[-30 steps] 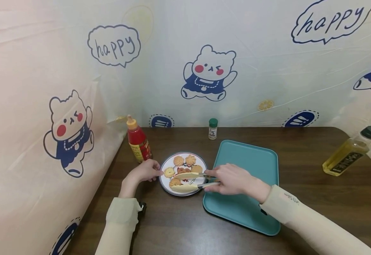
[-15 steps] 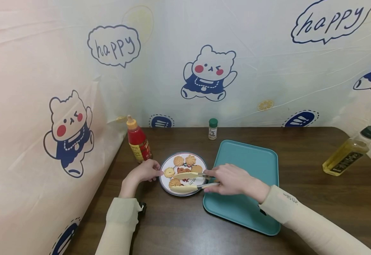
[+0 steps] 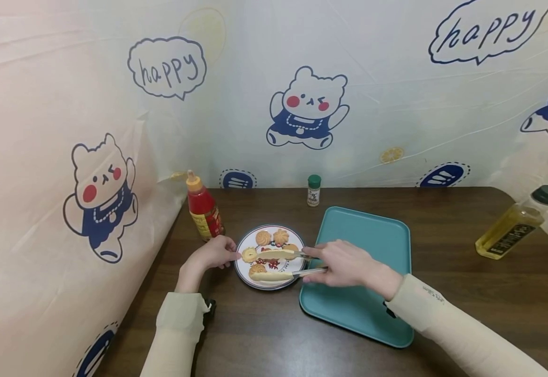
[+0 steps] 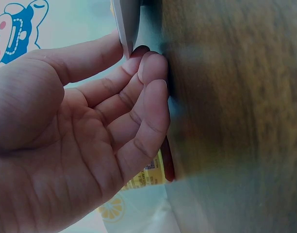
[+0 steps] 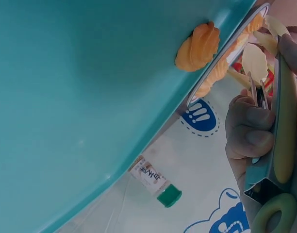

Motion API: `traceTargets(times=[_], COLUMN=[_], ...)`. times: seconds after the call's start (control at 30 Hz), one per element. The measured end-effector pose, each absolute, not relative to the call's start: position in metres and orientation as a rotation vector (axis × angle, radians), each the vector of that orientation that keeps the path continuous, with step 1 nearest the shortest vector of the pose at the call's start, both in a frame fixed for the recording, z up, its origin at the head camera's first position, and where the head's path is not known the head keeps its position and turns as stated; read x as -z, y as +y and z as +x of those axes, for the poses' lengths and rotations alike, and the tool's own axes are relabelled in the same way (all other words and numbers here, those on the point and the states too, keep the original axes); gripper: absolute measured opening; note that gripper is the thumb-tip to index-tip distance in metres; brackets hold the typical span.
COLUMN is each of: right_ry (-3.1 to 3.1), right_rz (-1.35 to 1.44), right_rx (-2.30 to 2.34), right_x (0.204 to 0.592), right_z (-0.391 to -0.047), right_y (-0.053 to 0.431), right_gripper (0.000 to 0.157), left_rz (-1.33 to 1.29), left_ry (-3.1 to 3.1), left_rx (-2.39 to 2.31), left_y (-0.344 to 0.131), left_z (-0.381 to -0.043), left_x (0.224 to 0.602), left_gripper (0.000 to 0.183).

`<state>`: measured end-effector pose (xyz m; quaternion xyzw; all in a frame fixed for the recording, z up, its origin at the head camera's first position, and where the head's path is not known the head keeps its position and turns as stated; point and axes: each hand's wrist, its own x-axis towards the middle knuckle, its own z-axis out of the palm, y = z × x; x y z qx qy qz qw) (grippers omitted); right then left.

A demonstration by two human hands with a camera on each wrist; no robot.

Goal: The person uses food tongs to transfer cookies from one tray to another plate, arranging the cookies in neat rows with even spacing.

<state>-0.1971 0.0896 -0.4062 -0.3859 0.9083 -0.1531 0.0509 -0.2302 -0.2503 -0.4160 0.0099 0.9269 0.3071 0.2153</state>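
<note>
My left hand (image 3: 214,252) pinches the left rim of a round white plate (image 3: 244,276), thumb above and fingertips at its underside in the left wrist view. Several cookies lie on the plate, among them a swirled cookie (image 3: 263,237), a flower-shaped cookie (image 3: 280,236) and a pale ring-shaped cookie (image 3: 249,255). My right hand (image 3: 344,264) grips metal tongs with cream tips (image 3: 272,276). The tips are spread apart over the plate, partly covering the cookies. A swirled cookie (image 5: 198,47) lies on the teal tray, visible in the right wrist view; my right hand hides it from the head view.
The teal tray (image 3: 365,225) lies right of the plate, under my right hand. A red sauce bottle (image 3: 205,209) stands behind my left hand. A small green-capped shaker (image 3: 313,191) is at the back, and an oil bottle (image 3: 511,230) stands far right on the wooden table.
The tongs have shifted slightly away from me over the plate, and their tips have spread a little wider. My left hand stays on the plate's rim.
</note>
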Motion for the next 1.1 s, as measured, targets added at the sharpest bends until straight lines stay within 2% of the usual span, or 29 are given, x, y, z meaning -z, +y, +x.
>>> traceTargets(times=[0.2,0.5,0.67,1.1], right_ry=[2.787,2.904,2.947,2.992], right_rz=[-1.126,-1.098,-1.065,-0.944], right_rx=[0.516,0.529,0.503,0.438], right_x=[0.399,0.397,0.401,0.41], right_z=[-0.196,-0.197,-0.195,-0.172], right_y=[0.105,0.142,0.165,0.211], right_gripper=[0.072,0.071,0.075,0.079], left_rz=[0.018,0.02,0.021,0.017], left_ry=[2.572,2.575,2.573,2.571], left_rx=[-0.849,-0.852,-0.857,-0.875], left_y=[-0.251,-0.252,-0.253,-0.253], left_z=[-0.23,-0.232,-0.232,-0.232], left_x=[0.418,0.418,0.419,0.419], left_gripper=[0.025,0.025,0.026,0.027])
